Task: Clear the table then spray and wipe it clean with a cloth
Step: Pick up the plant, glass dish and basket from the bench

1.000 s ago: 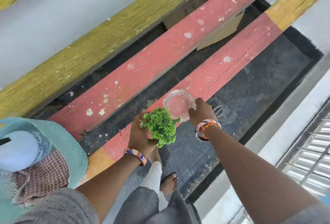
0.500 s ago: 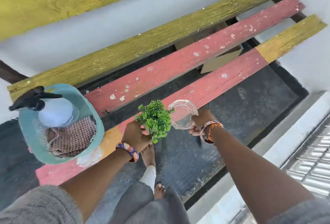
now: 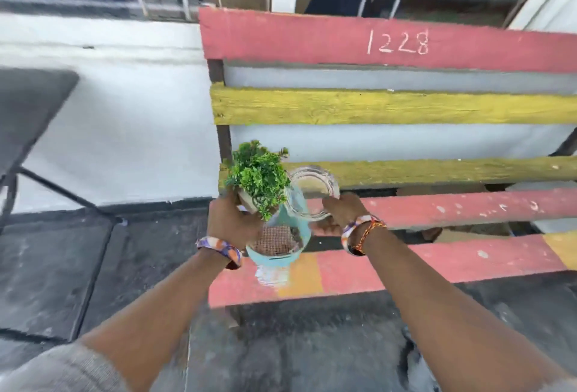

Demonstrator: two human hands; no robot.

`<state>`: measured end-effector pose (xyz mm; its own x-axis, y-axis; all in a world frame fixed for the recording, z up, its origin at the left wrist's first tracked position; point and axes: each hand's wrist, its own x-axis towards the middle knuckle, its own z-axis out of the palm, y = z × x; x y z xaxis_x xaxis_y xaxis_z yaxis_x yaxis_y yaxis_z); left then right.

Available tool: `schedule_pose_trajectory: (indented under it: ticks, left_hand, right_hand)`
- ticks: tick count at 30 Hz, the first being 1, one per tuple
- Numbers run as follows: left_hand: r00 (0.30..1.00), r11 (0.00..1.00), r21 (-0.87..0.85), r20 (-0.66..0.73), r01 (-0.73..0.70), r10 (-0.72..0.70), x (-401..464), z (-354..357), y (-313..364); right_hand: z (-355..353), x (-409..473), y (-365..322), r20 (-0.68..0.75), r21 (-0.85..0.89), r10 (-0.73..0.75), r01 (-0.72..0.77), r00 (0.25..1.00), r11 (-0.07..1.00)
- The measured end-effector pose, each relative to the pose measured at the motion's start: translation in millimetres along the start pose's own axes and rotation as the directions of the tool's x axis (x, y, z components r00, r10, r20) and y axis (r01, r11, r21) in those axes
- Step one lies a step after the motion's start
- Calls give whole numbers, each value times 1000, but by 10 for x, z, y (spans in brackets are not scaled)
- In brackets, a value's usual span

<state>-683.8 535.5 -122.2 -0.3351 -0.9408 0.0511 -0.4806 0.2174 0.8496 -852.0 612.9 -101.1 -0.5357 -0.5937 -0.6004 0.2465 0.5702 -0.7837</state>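
My left hand (image 3: 229,220) grips a small potted green plant (image 3: 259,177) by its pot. In my right hand (image 3: 338,210) is a clear glass ashtray (image 3: 312,196), held by its rim. Both are held just above a teal basket (image 3: 276,259) that stands on the left end of a red and yellow slatted bench (image 3: 437,262). Inside the basket lies a checked cloth (image 3: 276,241). The spray bottle is hidden behind the plant and the ashtray.
The bench back (image 3: 374,107) has red and yellow slats, with "1228" chalked on the top one. A dark table (image 3: 28,104) with thin metal legs stands at the far left. Dark paving (image 3: 93,266) lies underfoot, and a white wall with barred windows is behind.
My view has swung from looking down along the bench to facing it. Both hands, still holding the plant and the ashtray, moved over the teal basket at the bench's left end.
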Motion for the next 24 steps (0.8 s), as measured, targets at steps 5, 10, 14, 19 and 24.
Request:
schedule_pose_trajectory:
  ticks: [5, 10, 14, 19, 24]
  left_hand:
    - [965, 995, -75, -248, 73, -89, 215, -1323, -477]
    - [898, 991, -57, -418, 123, -136, 232, -2892, -1250]
    - [841, 987, 6, -524, 160, -133, 251, -3984, -1881]
    - [823, 963, 83, -541, 257, -173, 506, -4879, -2360]
    - [839, 948, 105, -501, 302, -212, 997, -5184, -2591]
  right_hand:
    - [1349, -131, -427, 105, 37, -110, 107, 988, 994]
    - [3063, -424, -610, 261, -2, -114, 118, 959, 993]
    - [4317, -666, -633, 399, -50, -124, 157, 909, 986]
    - [5287, -874, -749, 506, -57, -108, 158, 856, 986]
    - [5775, -627, -928, 469, -41, -123, 161, 875, 986]
